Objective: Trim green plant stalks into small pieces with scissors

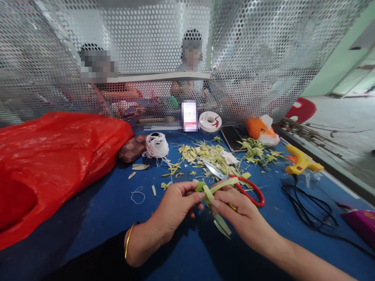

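Observation:
Both of my hands grip a small piece of woven pale-green leaf strips (208, 194) above the blue table. My left hand (178, 201) pinches its left side between thumb and fingers. On the other side, my right hand (237, 205) is closed on the strips, thumb pressed against them. Loose strip ends stick out to the upper right and hang below. Just beyond my right hand lie scissors with red handles (259, 197), their blades pointing to the far left. A heap of leaf scraps (199, 154) spreads behind them.
A red plastic bag (73, 144) covers the left. Behind stand a checkered pouch (133, 148), white cord (157, 146), a ribbon roll (210, 121) and phone (233, 138). To the right are tissues (262, 130) and a yellow glue gun (303, 160) with a black cable. Two people sit behind perforated mesh.

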Demonstrator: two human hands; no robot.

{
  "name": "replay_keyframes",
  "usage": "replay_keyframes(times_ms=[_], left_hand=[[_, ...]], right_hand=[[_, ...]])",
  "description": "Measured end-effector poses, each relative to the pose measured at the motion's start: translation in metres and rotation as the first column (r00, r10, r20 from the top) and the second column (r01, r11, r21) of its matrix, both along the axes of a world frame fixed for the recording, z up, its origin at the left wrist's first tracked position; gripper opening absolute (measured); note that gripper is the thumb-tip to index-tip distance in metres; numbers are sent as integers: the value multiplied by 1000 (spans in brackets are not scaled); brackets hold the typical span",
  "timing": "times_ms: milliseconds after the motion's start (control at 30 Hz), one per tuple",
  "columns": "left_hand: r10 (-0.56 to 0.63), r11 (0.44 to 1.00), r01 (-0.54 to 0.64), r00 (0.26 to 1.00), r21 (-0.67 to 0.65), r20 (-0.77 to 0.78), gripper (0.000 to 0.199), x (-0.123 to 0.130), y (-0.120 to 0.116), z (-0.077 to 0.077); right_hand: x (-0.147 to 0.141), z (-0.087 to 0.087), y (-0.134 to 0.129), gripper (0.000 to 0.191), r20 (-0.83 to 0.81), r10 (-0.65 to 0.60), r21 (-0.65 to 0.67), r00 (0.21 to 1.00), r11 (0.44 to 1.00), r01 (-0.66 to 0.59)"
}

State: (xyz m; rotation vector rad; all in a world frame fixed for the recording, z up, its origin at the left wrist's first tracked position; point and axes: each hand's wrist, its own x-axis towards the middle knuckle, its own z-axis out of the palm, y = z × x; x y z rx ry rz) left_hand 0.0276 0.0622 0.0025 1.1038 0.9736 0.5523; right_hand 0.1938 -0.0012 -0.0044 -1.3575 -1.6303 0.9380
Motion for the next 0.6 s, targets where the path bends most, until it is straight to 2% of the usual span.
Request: replay_keyframes(times_ms=[333, 500, 600], left_hand=[[-44, 988, 56, 996, 145, -80, 22, -2, -4, -2], [-27, 990, 37, 997, 137, -73, 22, -1, -5, 2], [-10, 991, 18, 998, 133, -61, 21, 0, -6, 4]], right_hand=[[-1, -3, -1, 34, 51, 6, 25, 999, 1000, -7], [0, 4, 0, 35, -1, 105, 49, 994, 993, -105], [0, 6, 1, 34, -1, 121, 68, 993, 990, -120]])
